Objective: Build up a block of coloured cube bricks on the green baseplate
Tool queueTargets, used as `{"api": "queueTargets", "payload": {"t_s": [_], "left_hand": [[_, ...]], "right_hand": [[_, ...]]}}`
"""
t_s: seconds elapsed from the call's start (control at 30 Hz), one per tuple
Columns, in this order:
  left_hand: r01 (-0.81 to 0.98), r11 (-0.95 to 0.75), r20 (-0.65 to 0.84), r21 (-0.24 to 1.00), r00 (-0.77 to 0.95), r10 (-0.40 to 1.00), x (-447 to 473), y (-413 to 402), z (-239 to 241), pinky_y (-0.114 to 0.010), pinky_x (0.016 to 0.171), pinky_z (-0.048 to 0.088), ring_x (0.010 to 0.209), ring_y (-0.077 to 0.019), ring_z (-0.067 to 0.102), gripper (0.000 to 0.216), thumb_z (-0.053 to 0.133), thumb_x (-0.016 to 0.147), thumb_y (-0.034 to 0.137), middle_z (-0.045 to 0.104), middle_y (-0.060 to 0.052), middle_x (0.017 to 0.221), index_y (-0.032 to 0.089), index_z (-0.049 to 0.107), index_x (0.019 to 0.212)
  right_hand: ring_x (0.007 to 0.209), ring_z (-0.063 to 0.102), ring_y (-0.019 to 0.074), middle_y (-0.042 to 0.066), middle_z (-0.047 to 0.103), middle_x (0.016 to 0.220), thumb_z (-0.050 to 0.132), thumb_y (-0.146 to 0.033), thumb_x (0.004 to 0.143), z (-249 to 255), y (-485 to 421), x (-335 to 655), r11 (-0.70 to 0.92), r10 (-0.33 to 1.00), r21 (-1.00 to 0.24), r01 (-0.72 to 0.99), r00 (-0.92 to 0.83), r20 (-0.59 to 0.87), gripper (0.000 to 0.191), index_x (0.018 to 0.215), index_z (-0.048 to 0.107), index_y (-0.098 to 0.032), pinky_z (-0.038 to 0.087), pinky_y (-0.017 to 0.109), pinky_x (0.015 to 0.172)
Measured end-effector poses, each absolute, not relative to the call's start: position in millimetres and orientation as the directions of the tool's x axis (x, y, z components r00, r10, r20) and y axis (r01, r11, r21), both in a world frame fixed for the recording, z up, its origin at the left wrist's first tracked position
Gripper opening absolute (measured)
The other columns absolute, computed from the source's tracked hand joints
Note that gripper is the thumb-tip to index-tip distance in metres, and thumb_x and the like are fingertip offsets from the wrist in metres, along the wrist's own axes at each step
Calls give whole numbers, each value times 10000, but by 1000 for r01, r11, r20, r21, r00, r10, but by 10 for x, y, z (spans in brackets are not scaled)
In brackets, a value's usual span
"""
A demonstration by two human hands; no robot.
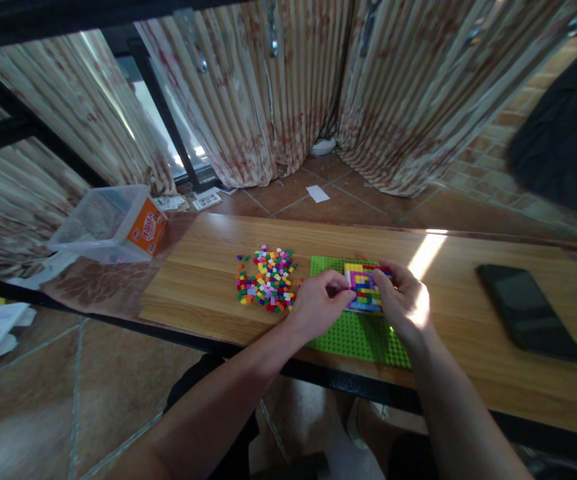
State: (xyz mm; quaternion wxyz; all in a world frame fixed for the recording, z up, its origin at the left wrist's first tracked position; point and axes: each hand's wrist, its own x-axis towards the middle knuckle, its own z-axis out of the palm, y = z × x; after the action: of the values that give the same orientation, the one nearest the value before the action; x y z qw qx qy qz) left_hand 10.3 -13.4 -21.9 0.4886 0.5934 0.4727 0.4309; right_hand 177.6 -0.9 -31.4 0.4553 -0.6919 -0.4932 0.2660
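Observation:
A small multicoloured brick panel is held tilted above a green studded baseplate on the wooden table. My left hand pinches the panel's left edge with closed fingers. My right hand grips its right side, fingers curled around it. A loose heap of small coloured bricks lies just left of the baseplate, close to my left hand.
A black phone lies on the wooden table at the right. A clear plastic box with an orange label sits on the patterned cloth at the left. Curtains hang behind; tiled floor lies below.

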Motion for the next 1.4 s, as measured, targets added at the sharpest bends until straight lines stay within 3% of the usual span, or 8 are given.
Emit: {"api": "queueTargets", "payload": {"t_s": [0.9,1.23,1.4], "left_hand": [[44,13,-18,999,118,993,191,-109,-263,-240,650,475,658,-106,579,98,678,749,92,631,12,717,152,606,779],[-31,18,-13,999,154,988,171,-99,-298,-233,669,483,665,-99,582,103,687,744,90,632,14,717,149,610,779],[-54,102,-91,993,174,981,126,-74,-223,-217,625,475,634,-94,576,68,632,845,183,626,7,709,141,630,791]], "right_hand": [[693,688,227,107,751,865,626,-498,806,-291,-30,1727,-117,912,-877,467,401,92,472,1115,722,-153,576,390,652],[751,688,236,106,744,885,628,-506,807,-317,-30,1705,-116,897,-892,438,431,95,490,1132,715,-150,570,430,733],[832,683,249,103,733,922,631,-569,810,-330,0,1713,-95,877,-934,346,472,86,505,1080,717,-152,557,449,796]]}}
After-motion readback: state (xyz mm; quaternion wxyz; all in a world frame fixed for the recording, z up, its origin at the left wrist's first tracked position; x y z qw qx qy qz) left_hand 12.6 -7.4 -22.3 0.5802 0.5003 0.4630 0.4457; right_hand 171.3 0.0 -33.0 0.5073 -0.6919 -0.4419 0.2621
